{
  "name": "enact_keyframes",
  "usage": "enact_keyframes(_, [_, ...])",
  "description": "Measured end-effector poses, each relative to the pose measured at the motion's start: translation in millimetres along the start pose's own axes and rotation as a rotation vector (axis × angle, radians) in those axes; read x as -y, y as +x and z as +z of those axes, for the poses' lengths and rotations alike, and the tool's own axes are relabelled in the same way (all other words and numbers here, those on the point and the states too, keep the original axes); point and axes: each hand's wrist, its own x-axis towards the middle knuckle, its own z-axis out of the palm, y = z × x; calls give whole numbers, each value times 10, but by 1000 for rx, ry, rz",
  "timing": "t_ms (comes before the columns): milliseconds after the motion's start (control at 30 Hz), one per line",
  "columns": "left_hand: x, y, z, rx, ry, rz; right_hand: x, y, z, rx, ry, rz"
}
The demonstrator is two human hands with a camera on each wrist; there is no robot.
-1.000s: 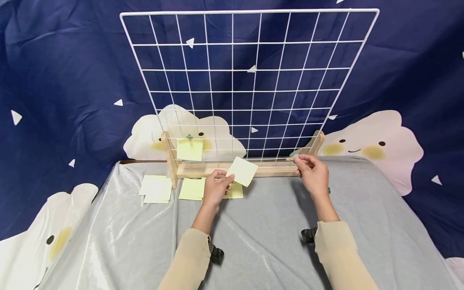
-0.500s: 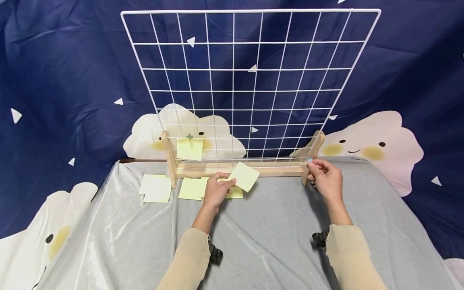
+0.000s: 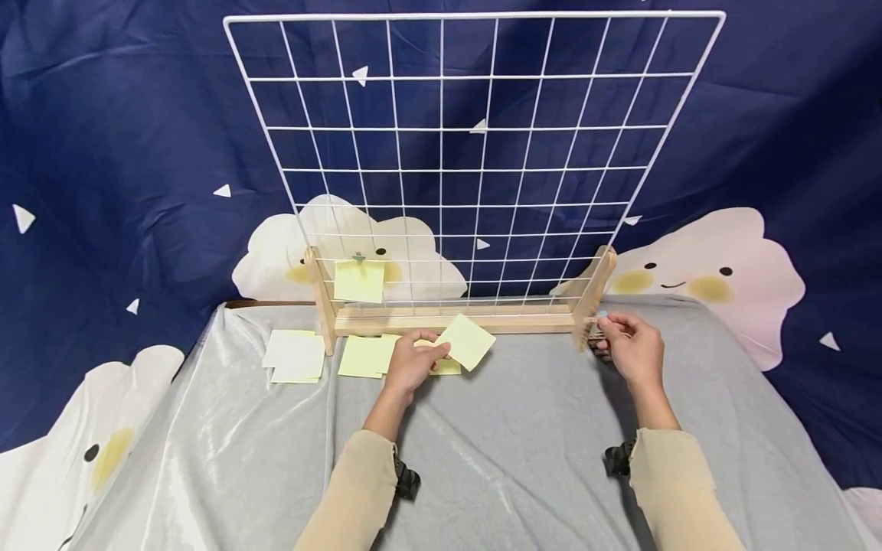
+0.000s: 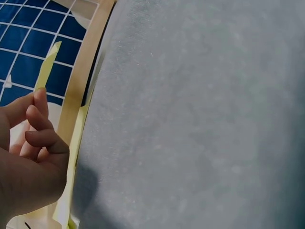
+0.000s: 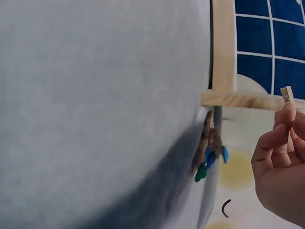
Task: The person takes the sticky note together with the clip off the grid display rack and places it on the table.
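In the head view my left hand (image 3: 412,366) pinches a pale yellow sticky note (image 3: 468,342) by its left corner, tilted and in front of the base bar. My right hand (image 3: 635,350) holds a small wooden clothespin (image 5: 286,93) between thumb and fingers, beside the stand's right foot. A blue piece shows at the clothespin's end in the head view. Several more clothespins (image 5: 208,143), with blue and green ends, lie on the cloth below that hand. Another yellow note (image 3: 359,282) hangs low on the left of the white wire grid (image 3: 442,169), under a green-topped clip (image 3: 358,258).
The grid stands in a wooden base (image 3: 524,324) with upright feet at both ends. Yellow notes (image 3: 361,357) lie before it, partly behind my left hand. Paler notes (image 3: 296,358) lie further left on grey cloth (image 3: 510,436). A blue curtain (image 3: 124,138) hangs behind.
My right hand has moved right and toward me with the clothespin, away from the grid to beside the stand's right foot. My left hand stays nearly in place; its note has dipped slightly.
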Motion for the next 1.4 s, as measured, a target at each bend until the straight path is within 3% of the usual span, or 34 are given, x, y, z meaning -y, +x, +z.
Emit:
enact_keyframes(333, [33,17,-5,27,55,-17,-166,85,-66,-29,-130,26])
enact_keyframes(967, [52,43,40,22,166,-12,-275,145,-124,18,-195,205])
enact_keyframes(1400, [40,53,77,-40,410,36,-368,166,-146,28,-209,254])
